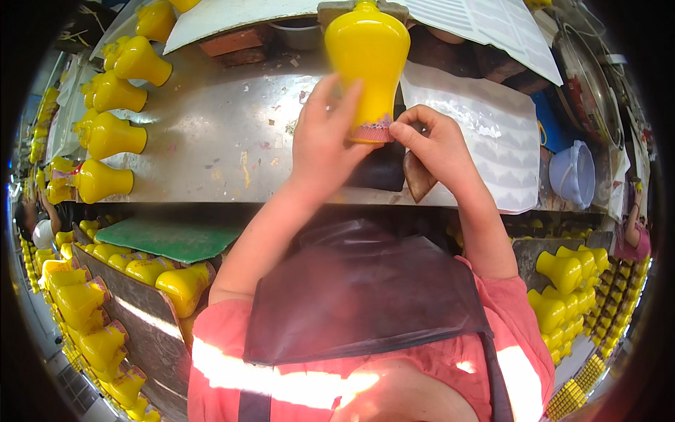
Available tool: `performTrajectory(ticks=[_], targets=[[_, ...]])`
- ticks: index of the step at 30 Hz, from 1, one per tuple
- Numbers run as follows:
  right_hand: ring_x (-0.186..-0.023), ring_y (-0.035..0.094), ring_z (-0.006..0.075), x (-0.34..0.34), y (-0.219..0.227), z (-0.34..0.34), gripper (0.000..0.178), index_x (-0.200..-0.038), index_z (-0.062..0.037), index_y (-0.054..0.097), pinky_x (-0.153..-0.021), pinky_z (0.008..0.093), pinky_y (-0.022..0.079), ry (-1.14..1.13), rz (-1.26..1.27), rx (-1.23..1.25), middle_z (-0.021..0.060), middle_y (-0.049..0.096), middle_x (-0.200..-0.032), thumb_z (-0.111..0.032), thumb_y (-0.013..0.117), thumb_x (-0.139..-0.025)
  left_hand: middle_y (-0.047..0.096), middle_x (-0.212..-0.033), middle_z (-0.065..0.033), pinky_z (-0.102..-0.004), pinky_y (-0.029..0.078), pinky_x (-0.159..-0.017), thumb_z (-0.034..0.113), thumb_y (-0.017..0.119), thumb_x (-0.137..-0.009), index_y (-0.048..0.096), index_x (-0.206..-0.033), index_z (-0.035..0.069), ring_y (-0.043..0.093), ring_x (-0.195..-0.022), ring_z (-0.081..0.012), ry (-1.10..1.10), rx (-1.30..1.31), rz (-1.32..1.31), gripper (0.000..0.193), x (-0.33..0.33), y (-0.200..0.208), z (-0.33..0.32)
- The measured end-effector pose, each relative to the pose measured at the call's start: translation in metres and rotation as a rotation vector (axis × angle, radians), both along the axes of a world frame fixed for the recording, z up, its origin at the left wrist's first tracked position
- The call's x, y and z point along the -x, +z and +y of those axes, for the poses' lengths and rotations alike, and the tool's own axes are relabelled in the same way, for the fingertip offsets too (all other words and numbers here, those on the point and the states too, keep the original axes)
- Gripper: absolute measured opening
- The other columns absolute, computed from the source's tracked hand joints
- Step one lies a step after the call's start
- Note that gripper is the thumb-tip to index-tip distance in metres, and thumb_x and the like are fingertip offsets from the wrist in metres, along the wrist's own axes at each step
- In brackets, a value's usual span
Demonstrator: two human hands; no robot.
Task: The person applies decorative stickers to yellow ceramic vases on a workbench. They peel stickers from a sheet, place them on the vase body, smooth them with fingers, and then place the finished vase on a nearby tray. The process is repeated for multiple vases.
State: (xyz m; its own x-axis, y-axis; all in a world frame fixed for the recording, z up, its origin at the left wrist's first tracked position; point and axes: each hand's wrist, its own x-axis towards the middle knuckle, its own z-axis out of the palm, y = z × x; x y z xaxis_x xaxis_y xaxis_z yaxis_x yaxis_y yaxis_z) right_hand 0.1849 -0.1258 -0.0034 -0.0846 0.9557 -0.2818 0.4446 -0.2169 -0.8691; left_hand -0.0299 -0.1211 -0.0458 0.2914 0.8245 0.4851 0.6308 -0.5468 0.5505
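A glossy yellow vase point(368, 60) lies in front of me with its neck pointing away and its base toward me. Around the base end runs a pink and purple patterned decal band point(373, 131). My left hand point(325, 137) holds the vase at its left side and base, the thumb below the base edge and the fingers slightly blurred. At the band's right end, my right hand point(437, 144) pinches with thumb and index finger against the decal edge. Beneath the right hand sits a brown wedge-shaped piece point(419, 177), next to a dark pad point(380, 171).
The metal bench point(232, 151) carries a row of yellow vases point(116, 135) at the left. Pale patterned sheets point(478, 141) lie at the right, beside a lavender bucket point(573, 174). Bricks point(235, 43) stand at the back. A green board point(169, 238) and more vases point(184, 288) flank me.
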Motion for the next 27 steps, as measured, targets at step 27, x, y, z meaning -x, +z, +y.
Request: performTrajectory(ticks=[27], targets=[[-0.049, 0.058, 0.0092, 0.010, 0.005, -0.001, 0.046, -0.142, -0.0043, 0.060, -0.051, 0.0249, 0.048, 0.147, 0.051, -0.208, 0.0030, 0.063, -0.066, -0.028, 0.054, -0.104, 0.043, -0.151, -0.0265, -0.0485, 0.040, -0.114, 0.023, 0.082, -0.080, 0.033, -0.158, 0.004, 0.046, -0.137, -0.0457, -0.023, 0.046, -0.130, 0.094, 0.001, -0.014, -0.008]])
